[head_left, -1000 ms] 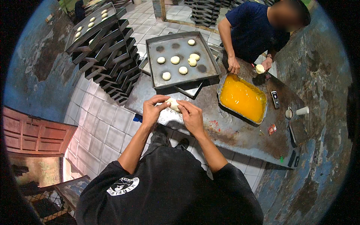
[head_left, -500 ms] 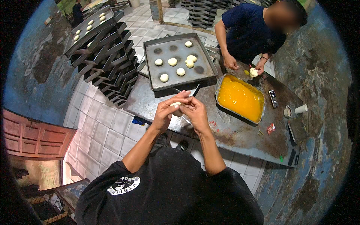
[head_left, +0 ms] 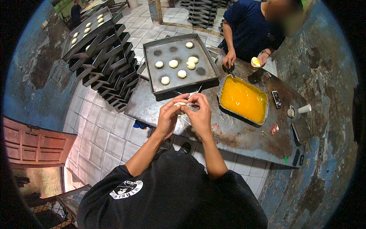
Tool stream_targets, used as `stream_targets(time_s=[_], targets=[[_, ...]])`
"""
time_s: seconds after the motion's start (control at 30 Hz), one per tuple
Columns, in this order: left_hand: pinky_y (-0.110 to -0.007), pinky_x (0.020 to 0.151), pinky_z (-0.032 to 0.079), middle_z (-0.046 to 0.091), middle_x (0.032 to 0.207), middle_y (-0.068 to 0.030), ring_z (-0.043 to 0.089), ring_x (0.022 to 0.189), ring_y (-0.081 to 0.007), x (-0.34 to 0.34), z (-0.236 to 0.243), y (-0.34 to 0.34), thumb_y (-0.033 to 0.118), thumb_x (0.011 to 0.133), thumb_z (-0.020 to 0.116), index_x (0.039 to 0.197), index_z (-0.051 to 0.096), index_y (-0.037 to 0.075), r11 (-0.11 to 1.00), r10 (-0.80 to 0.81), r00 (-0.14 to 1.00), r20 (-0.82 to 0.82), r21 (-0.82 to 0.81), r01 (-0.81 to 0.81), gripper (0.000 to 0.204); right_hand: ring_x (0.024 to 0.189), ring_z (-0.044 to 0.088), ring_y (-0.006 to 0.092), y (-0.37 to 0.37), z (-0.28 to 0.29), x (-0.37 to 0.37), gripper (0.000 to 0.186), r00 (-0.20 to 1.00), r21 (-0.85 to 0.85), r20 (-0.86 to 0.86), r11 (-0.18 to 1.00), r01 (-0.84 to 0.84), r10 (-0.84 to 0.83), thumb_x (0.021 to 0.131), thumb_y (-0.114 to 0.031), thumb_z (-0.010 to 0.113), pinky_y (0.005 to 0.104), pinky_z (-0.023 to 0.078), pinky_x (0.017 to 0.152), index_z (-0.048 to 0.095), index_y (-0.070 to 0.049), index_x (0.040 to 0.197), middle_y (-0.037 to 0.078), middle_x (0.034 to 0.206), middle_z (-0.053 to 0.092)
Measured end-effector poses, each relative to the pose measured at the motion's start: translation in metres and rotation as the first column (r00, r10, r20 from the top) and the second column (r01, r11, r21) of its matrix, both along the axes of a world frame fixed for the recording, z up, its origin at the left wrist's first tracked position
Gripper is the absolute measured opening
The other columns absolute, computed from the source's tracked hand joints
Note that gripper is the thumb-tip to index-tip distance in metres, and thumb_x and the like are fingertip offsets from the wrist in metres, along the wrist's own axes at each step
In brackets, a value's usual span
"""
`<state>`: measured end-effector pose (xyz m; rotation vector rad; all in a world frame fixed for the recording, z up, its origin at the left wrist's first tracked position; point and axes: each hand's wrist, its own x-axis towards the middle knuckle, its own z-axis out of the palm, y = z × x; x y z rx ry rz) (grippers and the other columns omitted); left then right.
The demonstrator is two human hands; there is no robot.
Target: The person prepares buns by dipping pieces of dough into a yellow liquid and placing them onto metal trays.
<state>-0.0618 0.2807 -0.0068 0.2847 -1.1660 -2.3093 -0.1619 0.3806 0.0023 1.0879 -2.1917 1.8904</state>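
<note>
In front of me, over the near part of the metal table, my left hand and my right hand cup a pale dough piece between them, fingers curled round it and mostly hiding it. Just beyond them lies a square metal tray bearing several pale dough balls, two of them touching. To the right of my hands is a foil-coloured pan full of thick yellow filling.
Stacked trays stand at left. Across the table a co-worker holds dough topped with yellow. A phone, mug and white cup are at right. A wooden door is at lower left.
My hands have come together, fingertips raised over the dough piece and covering more of it. The co-worker's dough now shows yellow on top, and their left-side hand is lower, beside the pan.
</note>
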Motion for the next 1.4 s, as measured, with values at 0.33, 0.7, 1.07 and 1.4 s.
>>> stream_targets(time_s=[0.33, 0.7, 1.07, 1.4], targets=[[-0.031, 0.094, 0.056, 0.068, 0.12, -0.0111, 0.067, 0.109, -0.0181, -0.001, -0.019, -0.03, 0.015, 0.102, 0.061, 0.124, 0.061, 0.001, 0.956, 0.126, 0.956, 0.267, 0.224, -0.188, 0.026, 0.086, 0.069, 0.0217, -0.023, 0.002, 0.007, 0.03, 0.97, 0.094, 0.188, 0.98, -0.176, 0.156, 0.085, -0.008, 0.077, 0.0326, 0.054, 0.077, 0.076, -0.004, 0.115, 0.011, 0.098, 0.071], [-0.033, 0.101, 0.05, 0.064, 0.13, -0.0153, 0.062, 0.117, -0.0186, -0.017, -0.03, -0.083, 0.015, 0.105, 0.058, 0.11, 0.067, -0.001, 0.983, 0.152, 0.987, 0.057, 0.099, -0.157, 0.019, 0.075, 0.064, 0.0148, -0.096, -0.013, -0.016, 0.014, 0.757, -0.046, 0.618, 0.971, -0.234, 0.211, 0.079, -0.008, 0.083, 0.0327, 0.052, 0.068, 0.077, -0.002, 0.09, 0.006, 0.084, 0.068], [-0.03, 0.077, 0.057, 0.069, 0.096, -0.0103, 0.067, 0.084, -0.0154, -0.026, -0.079, -0.176, 0.016, 0.106, 0.054, 0.103, 0.065, -0.002, 0.877, 0.306, 0.882, 0.358, 0.254, -0.407, 0.022, 0.098, 0.069, 0.021, -0.191, -0.029, -0.008, 0.022, 0.885, 0.202, 0.387, 0.913, -0.354, 0.258, 0.084, -0.005, 0.077, 0.0308, 0.054, 0.083, 0.078, 0.0, 0.105, 0.014, 0.101, 0.074], [-0.044, 0.121, 0.026, 0.059, 0.145, -0.0168, 0.033, 0.151, -0.0306, -0.025, -0.092, -0.297, 0.028, 0.105, 0.053, 0.115, 0.073, -0.001, 0.895, 0.165, 0.976, 0.141, -0.438, -0.088, 0.037, 0.114, 0.064, 0.0134, -0.292, -0.068, -0.062, 0.044, 0.011, -0.204, 0.955, 0.681, -0.703, 0.297, 0.092, -0.006, 0.074, 0.0302, 0.055, 0.096, 0.062, -0.003, 0.135, 0.006, 0.129, 0.067]])
